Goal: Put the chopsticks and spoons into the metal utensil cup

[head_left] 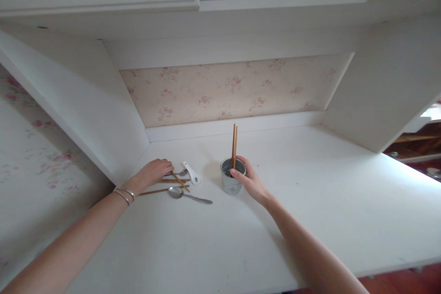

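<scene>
The perforated utensil cup (230,187) is held upright on the white counter (268,243) by the right hand (251,178), thumb hooked over the rim, fingers wrapped round the far side, and inside it two upright chopsticks (233,147) are carried, leaning almost together. Over to the left, a slanting chopstick (177,177) is met at its upper end by the bunched fingertips of the left hand (155,173); whether it is actually pinched cannot be told. Under and beside it more chopsticks (148,192) are spread flat, flanked by a metal spoon (175,192) in front and a white porcelain spoon (193,177) behind, while a second metal utensil (182,172) is partly hidden. Light, stiff handling can be expected from that slanting stick: thin, probably smooth, liable to roll, so best taken near its upper end between thumb and forefinger, clear of the crossing. The cup looks thin-walled and light, easily tipped, and is sensibly steadied at rim and side. More care would be demanded by the porcelain spoon, likely slick and breakable, best lifted by its handle.
</scene>
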Demonstrator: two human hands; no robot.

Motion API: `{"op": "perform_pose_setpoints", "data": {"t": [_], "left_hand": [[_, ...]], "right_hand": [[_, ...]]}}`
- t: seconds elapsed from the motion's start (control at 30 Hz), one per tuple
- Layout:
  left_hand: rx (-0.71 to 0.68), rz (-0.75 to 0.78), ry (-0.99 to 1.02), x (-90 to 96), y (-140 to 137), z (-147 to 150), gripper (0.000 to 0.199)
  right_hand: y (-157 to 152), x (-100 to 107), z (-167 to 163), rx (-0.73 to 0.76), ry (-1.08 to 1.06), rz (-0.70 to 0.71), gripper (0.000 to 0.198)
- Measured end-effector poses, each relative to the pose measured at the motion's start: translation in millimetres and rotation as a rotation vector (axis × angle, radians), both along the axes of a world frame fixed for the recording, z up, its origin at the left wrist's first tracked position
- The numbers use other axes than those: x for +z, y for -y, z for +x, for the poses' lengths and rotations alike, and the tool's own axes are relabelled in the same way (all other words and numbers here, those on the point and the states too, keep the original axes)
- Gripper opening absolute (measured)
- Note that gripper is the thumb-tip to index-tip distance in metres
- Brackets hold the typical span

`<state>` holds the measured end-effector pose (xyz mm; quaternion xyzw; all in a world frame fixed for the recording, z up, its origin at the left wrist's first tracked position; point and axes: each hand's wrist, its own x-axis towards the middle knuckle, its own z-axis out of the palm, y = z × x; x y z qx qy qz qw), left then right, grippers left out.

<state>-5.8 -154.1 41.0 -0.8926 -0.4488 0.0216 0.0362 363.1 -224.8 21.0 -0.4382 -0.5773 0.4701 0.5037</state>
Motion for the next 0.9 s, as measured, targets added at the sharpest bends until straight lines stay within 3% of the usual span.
{"op": "perform_pose_setpoints", "data": {"t": [0.17,0.33,0.43,0.53,0.6,0.73,0.9], "left_hand": [[-0.001,0.022,0.037,14.0,-6.6,-14.3,0.026],[0.135,0.193,0.309,45.1,-8.1,-11.8,0.034],[0.243,0.227,0.692,66.8,-0.4,25.3,0.032],[0.172,0.010,1.182,84.9,14.9,81.6,0.038],[0.120,-0.142,1.374,93.4,25.7,119.4,0.038],[0.069,-0.314,1.490,96.9,35.1,175.9,0.036],[0.138,-0.357,1.457,72.0,20.4,207.9,0.039]], "right_hand": [[0.2,-0.6,0.3,-0.010,0.013,0.010,0.054],[0.0,-0.1,0.6,-0.012,0.029,0.031,0.052],[0.0,0.0,0.7,-0.018,0.034,0.021,0.052],[-0.1,-0.6,0.1,-0.018,0.028,0.016,0.052],[-0.6,-1.8,-1.0,-0.025,0.019,0.021,0.052],[-2.4,-5.5,-4.0,-0.042,-0.020,0.042,0.053],[-2.2,-7.0,-4.2,-0.029,-0.043,0.051,0.052]]}}
